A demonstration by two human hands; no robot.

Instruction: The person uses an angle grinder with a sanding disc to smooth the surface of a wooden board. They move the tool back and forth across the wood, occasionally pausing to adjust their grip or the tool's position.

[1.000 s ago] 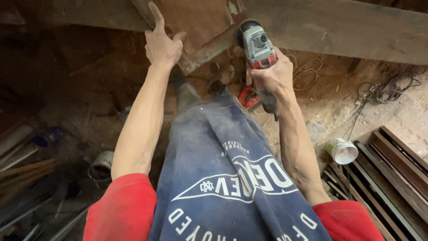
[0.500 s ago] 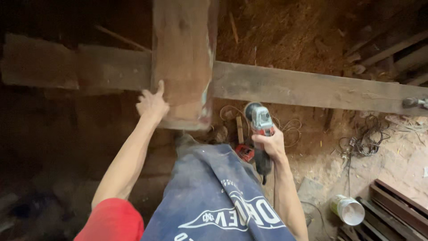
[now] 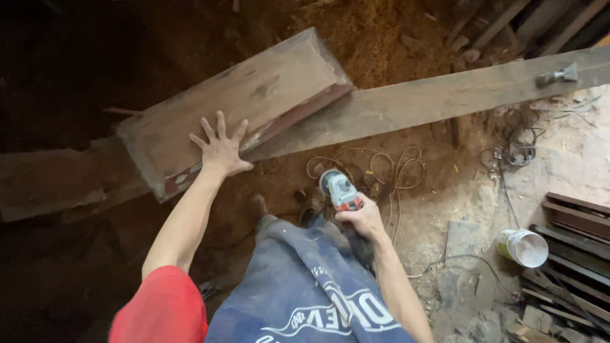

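Observation:
My left hand (image 3: pixel 220 150) lies flat with fingers spread on a thick brown wooden block (image 3: pixel 254 95) that rests slantwise across a long weathered plank (image 3: pixel 438 95). My right hand (image 3: pixel 362 219) grips a grey and red angle grinder (image 3: pixel 338 189), held low in front of my apron, its disc end pointing up toward the plank but apart from the wood. A blue apron with white print (image 3: pixel 311 298) covers my legs, and my shoe tips (image 3: pixel 257 206) show below the block.
A coiled cord (image 3: pixel 381 166) lies on the dirt floor under the plank. A white plastic tub (image 3: pixel 522 246) stands at the right beside stacked dark wooden frames (image 3: pixel 572 235). Tangled wires (image 3: pixel 518 149) lie near the plank's right end, where a metal clamp (image 3: pixel 556 75) sits.
The wooden block has swung from upright across the plank to a slant, left hand moving onto its face. The grinder has dropped lower, away from the wood.

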